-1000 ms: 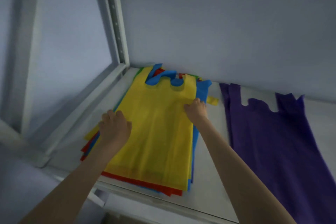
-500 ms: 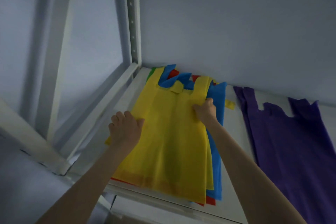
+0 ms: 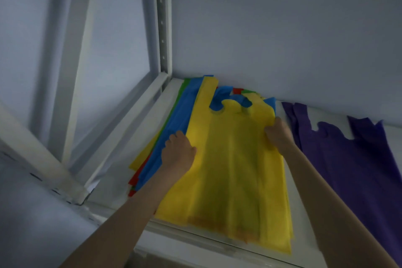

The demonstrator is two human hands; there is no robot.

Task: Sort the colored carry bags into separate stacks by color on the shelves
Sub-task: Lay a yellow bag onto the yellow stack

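At the far left, the white upright post [image 3: 162,28] of the shelf [image 3: 304,220] is seen, with the mixed pile of bags [image 3: 171,137] lying just beside it in the corner; blue, green, red and yellow edges are fanned out along the pile's left side. The left hand [image 3: 179,154] is closed on the left edge of the top yellow bag [image 3: 235,169], its fingers [image 3: 174,137] curled over the border where yellow meets blue. The yellow bag is laid with its long axis running from the wall toward the front lip of the shelf, handles at the far end, and its near hem overhangs the lip. The right hand [image 3: 277,137] is pinched on the bag's right edge, just below the handle. Both hands are thus set on opposite long sides, about level with each other, so the bag lies directly between them. Further right, apart from the pile, the purple bag [image 3: 356,163] is spread flat on the same shelf. The step in hand is judged to be the lifting away of the yellow bag; the right hand is nearer the free space.
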